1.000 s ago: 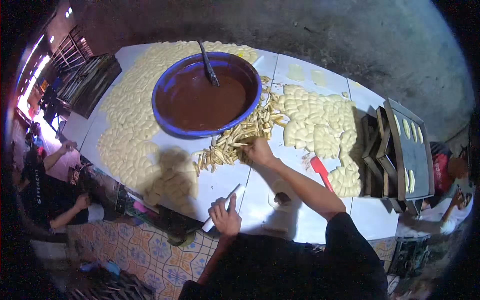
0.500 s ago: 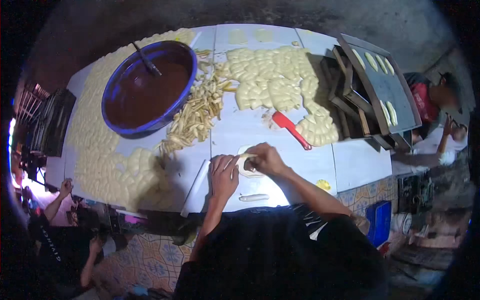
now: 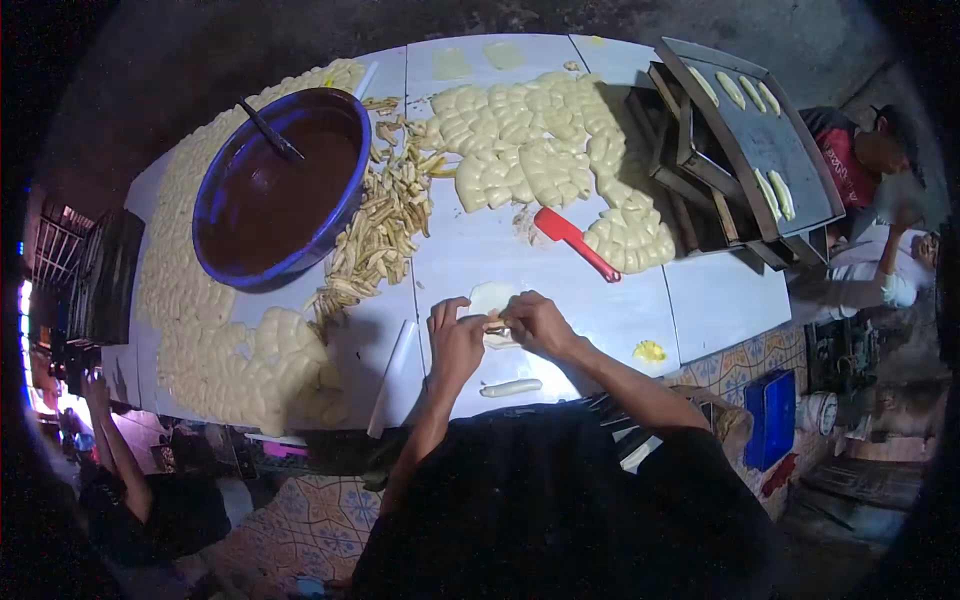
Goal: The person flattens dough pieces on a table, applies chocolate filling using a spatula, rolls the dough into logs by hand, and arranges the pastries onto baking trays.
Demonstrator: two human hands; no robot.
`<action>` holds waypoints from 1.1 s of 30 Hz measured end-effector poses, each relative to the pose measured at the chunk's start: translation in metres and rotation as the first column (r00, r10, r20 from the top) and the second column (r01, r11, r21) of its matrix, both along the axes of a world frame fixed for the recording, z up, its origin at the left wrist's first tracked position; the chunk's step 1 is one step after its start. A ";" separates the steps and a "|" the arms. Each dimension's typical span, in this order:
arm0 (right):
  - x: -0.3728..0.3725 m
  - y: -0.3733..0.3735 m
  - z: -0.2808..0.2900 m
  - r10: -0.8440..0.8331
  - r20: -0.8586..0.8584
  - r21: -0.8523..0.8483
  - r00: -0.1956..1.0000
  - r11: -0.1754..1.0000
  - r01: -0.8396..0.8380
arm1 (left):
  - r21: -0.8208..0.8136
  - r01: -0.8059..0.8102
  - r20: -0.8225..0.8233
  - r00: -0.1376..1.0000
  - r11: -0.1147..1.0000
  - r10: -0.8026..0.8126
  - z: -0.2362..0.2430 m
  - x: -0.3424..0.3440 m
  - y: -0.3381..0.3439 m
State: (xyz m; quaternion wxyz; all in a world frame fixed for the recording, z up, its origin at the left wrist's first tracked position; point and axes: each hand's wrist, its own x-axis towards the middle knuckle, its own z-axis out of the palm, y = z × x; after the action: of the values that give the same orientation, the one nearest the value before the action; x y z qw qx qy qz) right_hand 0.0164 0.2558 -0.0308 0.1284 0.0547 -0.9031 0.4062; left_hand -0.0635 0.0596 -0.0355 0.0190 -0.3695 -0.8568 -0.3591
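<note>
On the white table in front of me lies a flattened pale dough sheet (image 3: pixel 491 296). A short banana strip (image 3: pixel 496 325) with brown on it rests across the sheet. My left hand (image 3: pixel 457 338) has its fingers bent and pressed at the strip's left end. The fingers of my right hand (image 3: pixel 541 322) pinch its other end, hiding part of the dough. Nearer to me lies a rolled dough stick (image 3: pixel 511 387). A white rod (image 3: pixel 392 380), like a rolling pin, lies left of my left hand.
Beyond my hands are a red spatula (image 3: pixel 577 243), dough pieces (image 3: pixel 520 160) and heaped banana strips (image 3: pixel 375 235). A blue basin (image 3: pixel 357 200) of brown filling stands left. Stacked metal trays (image 3: pixel 765 150) rise at the right, near a yellow smear (image 3: pixel 650 351). People are on both sides.
My right hand has lowered the banana strip onto the dough, and both hands now hold its ends. The view has shifted slightly. At the left, a co-worker's arm has moved.
</note>
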 end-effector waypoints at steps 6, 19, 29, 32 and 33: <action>0.044 -0.016 0.017 -0.093 -0.083 0.096 0.992 0.990 0.101 | 0.043 0.110 -0.055 0.993 0.993 -0.108 0.026 0.023 -0.013; 0.015 -0.012 -0.001 -0.234 -0.009 -0.065 0.972 0.970 0.233 | -0.035 -0.042 -0.194 0.980 0.998 0.035 -0.004 0.004 0.002; 0.013 -0.012 -0.016 -0.309 -0.083 0.089 0.947 0.945 0.316 | -0.031 -0.051 -0.322 0.946 0.998 0.039 -0.012 0.005 0.002; 0.022 -0.016 0.005 -0.328 -0.036 0.211 0.944 0.921 0.328 | -0.151 -0.066 -0.186 0.982 0.986 0.038 0.003 0.019 0.000; 0.022 -0.026 0.004 -0.319 0.009 0.221 0.948 0.925 0.309 | -0.153 -0.064 -0.191 0.981 0.986 0.034 0.001 0.014 0.003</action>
State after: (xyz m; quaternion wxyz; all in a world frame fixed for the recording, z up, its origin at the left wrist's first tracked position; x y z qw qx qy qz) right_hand 0.0388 0.2297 -0.0267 0.1647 -0.0860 -0.9417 0.2805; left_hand -0.0495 0.0630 -0.0348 0.0791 -0.3806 -0.8860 -0.2526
